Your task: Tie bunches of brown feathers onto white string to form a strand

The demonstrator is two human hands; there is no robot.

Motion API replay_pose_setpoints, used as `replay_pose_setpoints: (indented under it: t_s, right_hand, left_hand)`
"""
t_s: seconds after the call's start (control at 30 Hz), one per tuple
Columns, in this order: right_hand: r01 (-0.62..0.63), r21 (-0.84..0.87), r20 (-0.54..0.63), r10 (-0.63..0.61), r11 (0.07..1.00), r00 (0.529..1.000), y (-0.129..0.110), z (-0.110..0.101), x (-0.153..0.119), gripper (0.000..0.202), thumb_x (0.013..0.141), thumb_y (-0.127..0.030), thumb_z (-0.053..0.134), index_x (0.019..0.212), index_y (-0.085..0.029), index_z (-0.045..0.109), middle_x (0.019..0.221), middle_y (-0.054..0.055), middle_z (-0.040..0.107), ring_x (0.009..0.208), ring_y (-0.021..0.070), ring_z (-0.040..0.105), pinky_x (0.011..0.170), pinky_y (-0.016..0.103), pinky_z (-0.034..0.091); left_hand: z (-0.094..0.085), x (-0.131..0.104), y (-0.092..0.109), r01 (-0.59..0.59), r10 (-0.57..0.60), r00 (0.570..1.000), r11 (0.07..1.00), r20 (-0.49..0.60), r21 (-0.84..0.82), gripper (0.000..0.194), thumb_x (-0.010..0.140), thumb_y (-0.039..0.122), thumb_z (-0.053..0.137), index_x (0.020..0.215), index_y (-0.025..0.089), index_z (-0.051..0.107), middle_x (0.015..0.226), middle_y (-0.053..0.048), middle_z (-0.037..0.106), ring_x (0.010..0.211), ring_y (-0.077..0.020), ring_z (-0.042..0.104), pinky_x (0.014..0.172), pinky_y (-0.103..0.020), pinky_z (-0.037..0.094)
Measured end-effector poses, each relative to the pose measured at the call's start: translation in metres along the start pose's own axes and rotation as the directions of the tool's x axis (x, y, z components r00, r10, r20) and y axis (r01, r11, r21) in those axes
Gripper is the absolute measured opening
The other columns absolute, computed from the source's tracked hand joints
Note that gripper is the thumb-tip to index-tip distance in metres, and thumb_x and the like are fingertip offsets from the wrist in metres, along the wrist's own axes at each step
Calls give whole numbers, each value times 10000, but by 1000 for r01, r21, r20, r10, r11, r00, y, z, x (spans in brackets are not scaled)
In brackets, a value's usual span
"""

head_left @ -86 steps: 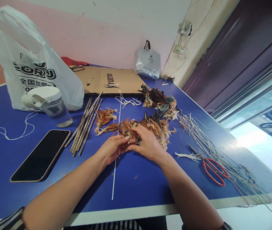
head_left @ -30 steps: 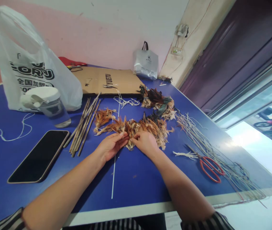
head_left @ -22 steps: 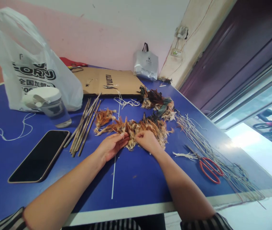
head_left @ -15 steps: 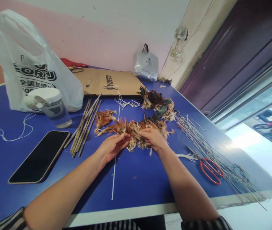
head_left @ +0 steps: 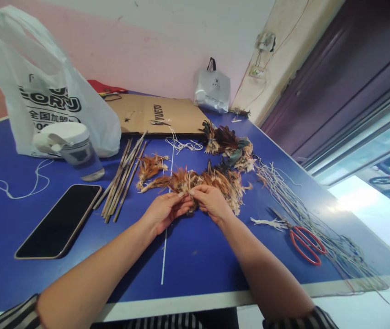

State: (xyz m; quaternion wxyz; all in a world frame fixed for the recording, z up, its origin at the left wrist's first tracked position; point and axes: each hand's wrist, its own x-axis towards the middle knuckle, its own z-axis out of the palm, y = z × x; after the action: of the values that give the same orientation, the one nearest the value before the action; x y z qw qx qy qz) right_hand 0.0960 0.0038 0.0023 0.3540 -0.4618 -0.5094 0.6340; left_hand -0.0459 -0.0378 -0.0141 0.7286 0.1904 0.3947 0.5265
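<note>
Brown and orange feathers (head_left: 184, 179) lie in a loose row on the blue table, with paler fluffy ends toward me. At their near edge my left hand (head_left: 167, 211) is closed in a pinch, its thumb against the fingers. Just right of it, almost touching, my right hand (head_left: 211, 201) pinches at the same feathers; its palm is turned down. The feather bases between the fingertips are partly hidden. More feathers (head_left: 229, 183) spread to the right of my right hand, and a small orange tuft (head_left: 151, 167) lies to the left.
Thin sticks (head_left: 122, 183), a black phone (head_left: 59, 221), a lidded cup (head_left: 85, 155) and a white plastic bag (head_left: 92, 114) stand or lie left. Behind are cardboard (head_left: 181, 112), white string (head_left: 185, 145) and dark feathers (head_left: 227, 137). Red-handled scissors (head_left: 306, 244) and long cords (head_left: 294, 205) lie right.
My right hand has moved left, close to my left hand, and both now pinch at the same spot in the feathers. The view has shifted slightly.
</note>
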Motion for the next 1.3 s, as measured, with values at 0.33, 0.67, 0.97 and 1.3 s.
replay_pose_setpoints:
  t_s: [0.33,0.67,0.97,1.3]
  right_hand:
    - [125,-51,-98,-129,991,987,5,14,-3,195,623,-304,656,716,-135,624,549,-21,578,423,48,437,401,176,295]
    - [16,-2,-3,-16,1000,1000,2,6,-2,217,590,-291,688,712,-154,572,512,-50,535,384,31,387,365,161,199]
    - [199,-465,-8,-229,862,973,-15,-30,-1,245,677,-330,609,819,-146,687,568,-20,563,464,57,416,451,188,309]
    - [29,-385,302,96,922,948,-11,-24,-7,254,725,-377,566,669,-138,635,457,-30,527,303,31,333,304,163,208]
  left_hand:
    - [3,-2,1,-13,16,999,998,-41,63,90,778,98,574,757,39,639,724,-131,678,603,-126,652,525,-162,529]
    - [5,-4,3,3,-5,1000,996,18,90,91,745,55,598,667,42,642,664,-97,660,597,-106,632,576,-156,532]
    - [-2,5,5,-23,24,998,1000,-61,11,97,751,18,571,711,50,653,673,-64,645,594,-99,633,593,-163,545]
    - [0,4,8,-15,-1,995,988,-98,-153,124,771,0,536,720,45,640,680,-79,648,608,-98,638,587,-147,553]
